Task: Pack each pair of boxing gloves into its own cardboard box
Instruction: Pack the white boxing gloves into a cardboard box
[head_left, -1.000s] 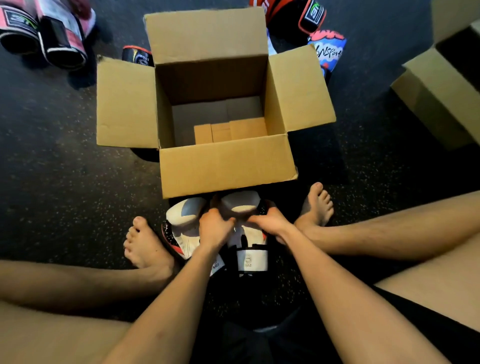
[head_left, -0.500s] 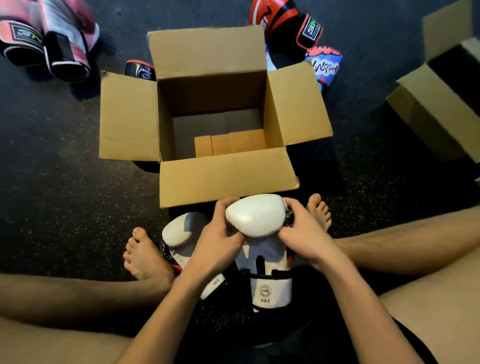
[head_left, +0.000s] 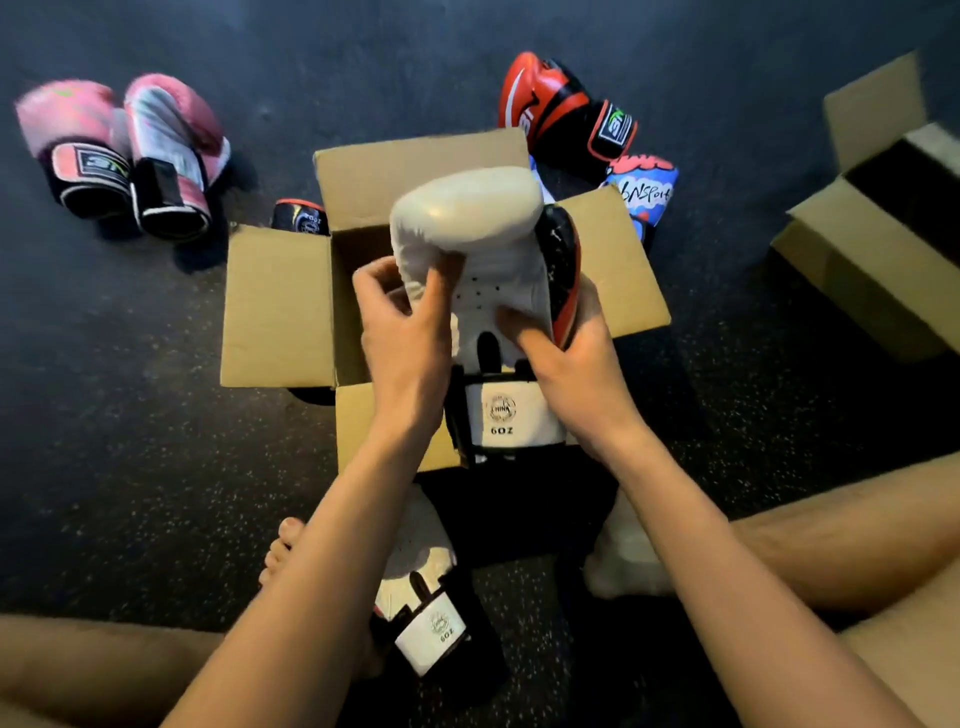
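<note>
Left hand (head_left: 405, 322) and right hand (head_left: 566, 353) clamp the white glove (head_left: 467, 223) from either side, above the open cardboard box (head_left: 275, 306). Set in crooked, it could crowd out its mate (head_left: 421, 613) on the floor. Box depth is hard to judge.

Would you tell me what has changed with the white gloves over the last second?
The left hand and right hand, gripping one white glove, raised it from the floor to above the open box. The partner glove stayed on the floor; pink gloves unmoved.
</note>
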